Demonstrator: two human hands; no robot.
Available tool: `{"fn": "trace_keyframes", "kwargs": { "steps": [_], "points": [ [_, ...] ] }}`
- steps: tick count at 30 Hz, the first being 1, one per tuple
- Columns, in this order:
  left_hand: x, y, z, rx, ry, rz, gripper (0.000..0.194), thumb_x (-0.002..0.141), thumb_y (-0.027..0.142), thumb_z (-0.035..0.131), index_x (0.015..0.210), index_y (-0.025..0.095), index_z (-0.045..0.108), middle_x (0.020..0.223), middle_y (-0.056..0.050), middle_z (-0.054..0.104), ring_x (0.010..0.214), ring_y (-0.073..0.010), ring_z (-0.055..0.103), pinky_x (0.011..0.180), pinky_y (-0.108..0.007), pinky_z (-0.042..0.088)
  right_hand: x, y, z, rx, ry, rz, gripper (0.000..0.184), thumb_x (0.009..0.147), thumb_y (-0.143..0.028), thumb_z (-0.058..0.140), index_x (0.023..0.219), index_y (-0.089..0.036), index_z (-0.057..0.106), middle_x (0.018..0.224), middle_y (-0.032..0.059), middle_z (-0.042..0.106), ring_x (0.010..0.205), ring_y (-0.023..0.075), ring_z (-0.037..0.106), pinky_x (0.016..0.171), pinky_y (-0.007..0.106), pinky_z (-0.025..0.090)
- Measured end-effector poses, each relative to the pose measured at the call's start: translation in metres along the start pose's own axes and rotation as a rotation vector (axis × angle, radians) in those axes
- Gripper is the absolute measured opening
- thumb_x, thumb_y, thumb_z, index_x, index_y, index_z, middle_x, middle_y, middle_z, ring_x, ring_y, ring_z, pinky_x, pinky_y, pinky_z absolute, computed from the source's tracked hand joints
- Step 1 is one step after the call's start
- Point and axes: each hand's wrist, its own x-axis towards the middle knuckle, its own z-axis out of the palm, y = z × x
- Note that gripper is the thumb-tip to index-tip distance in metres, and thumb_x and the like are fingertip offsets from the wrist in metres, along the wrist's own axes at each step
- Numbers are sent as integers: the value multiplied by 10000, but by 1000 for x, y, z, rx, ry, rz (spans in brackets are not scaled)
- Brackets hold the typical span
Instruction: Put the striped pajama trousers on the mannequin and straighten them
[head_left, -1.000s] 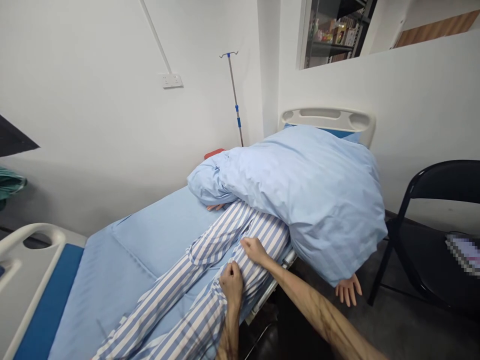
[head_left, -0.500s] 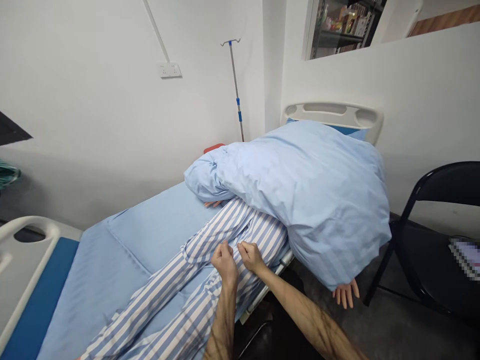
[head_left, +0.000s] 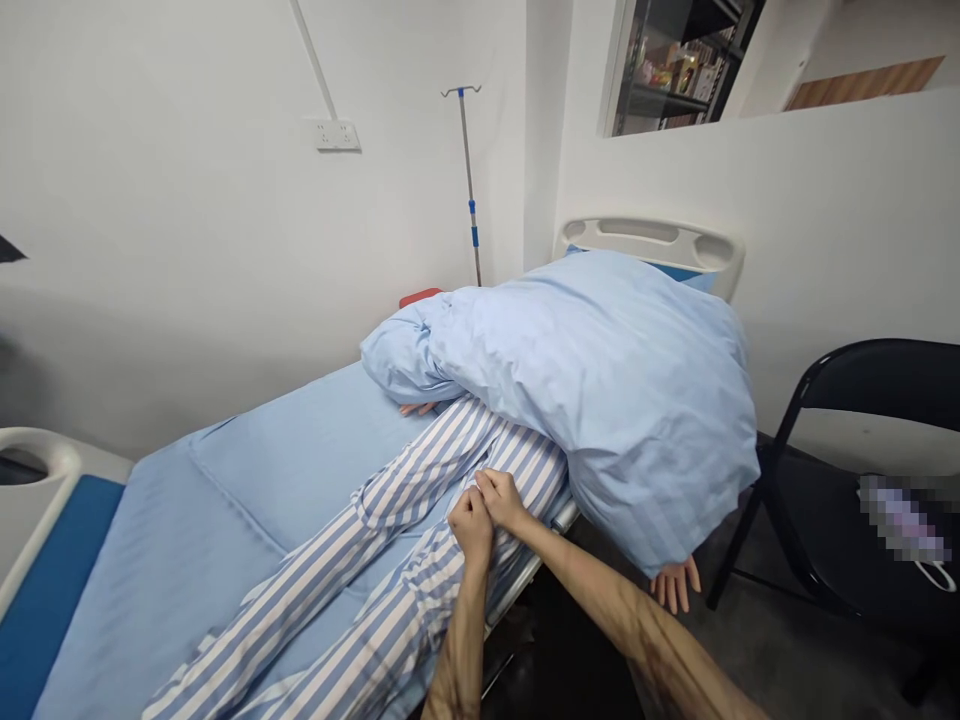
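A figure lies on a hospital bed in blue-and-white striped trousers point(head_left: 352, 560), with a bunched light blue quilt point(head_left: 592, 410) over the upper body. My left hand point(head_left: 471, 525) and my right hand point(head_left: 501, 500) sit side by side on the striped legs, nearly touching. Both are closed and pinching the trouser cloth. One of the figure's hands point(head_left: 675, 585) hangs below the quilt beyond the bed's far side. Its other hand point(head_left: 416, 408) shows on the sheet at the quilt's edge. The figure's head and chest are hidden.
The bed's metal side rail point(head_left: 562, 518) runs just past my hands. A black folding chair point(head_left: 840, 480) with a pixelated item stands at the right. An IV pole point(head_left: 469, 180) rises by the headboard point(head_left: 649, 245), and a footboard point(head_left: 45, 480) shows at the left.
My left hand has moved right and now sits against my right hand on the trousers. The whole view has shifted slightly, and the figure and quilt look unmoved.
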Motion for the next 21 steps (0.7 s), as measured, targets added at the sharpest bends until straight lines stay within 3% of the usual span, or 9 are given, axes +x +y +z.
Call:
{"fn": "trace_keyframes", "kwargs": {
  "steps": [5, 7, 9, 15, 21],
  "points": [
    [-4, -9, -7, -34, -32, 25, 399, 792, 386, 414, 492, 226, 206, 478, 47, 216, 499, -94, 266, 537, -264, 256, 30, -46, -24, -83, -44, -176, 448, 935, -419, 365, 556, -202, 266, 494, -56, 284, 488, 74, 283, 528, 248, 234],
    [-7, -13, -10, -39, -41, 30, 406, 799, 396, 412, 503, 229, 189, 492, 48, 192, 498, -94, 253, 537, -271, 252, 39, -53, -28, -98, -22, -208, 446, 939, -410, 367, 560, -202, 256, 495, -55, 280, 487, 73, 277, 533, 250, 234],
    [-11, -15, -12, -28, -44, 37, 411, 807, 402, 407, 505, 231, 186, 492, 46, 184, 494, -94, 250, 534, -277, 249, 43, -44, -29, -101, 2, -185, 444, 936, -409, 368, 559, -204, 252, 493, -54, 278, 486, 75, 282, 532, 251, 233],
    [-21, -22, -16, 43, -66, 71, 406, 803, 391, 430, 498, 214, 229, 461, 48, 226, 478, -89, 273, 530, -271, 247, 31, 17, -19, -171, 180, 14, 439, 918, -412, 371, 546, -209, 256, 470, -55, 291, 479, 86, 306, 534, 263, 214],
    [-10, -9, -8, -58, -66, 8, 417, 777, 388, 463, 482, 209, 230, 453, 56, 228, 469, -77, 260, 500, -245, 242, 27, 24, -19, -164, 170, -3, 432, 917, -403, 378, 548, -214, 258, 471, -58, 299, 477, 86, 295, 524, 263, 208]
  ]
}}
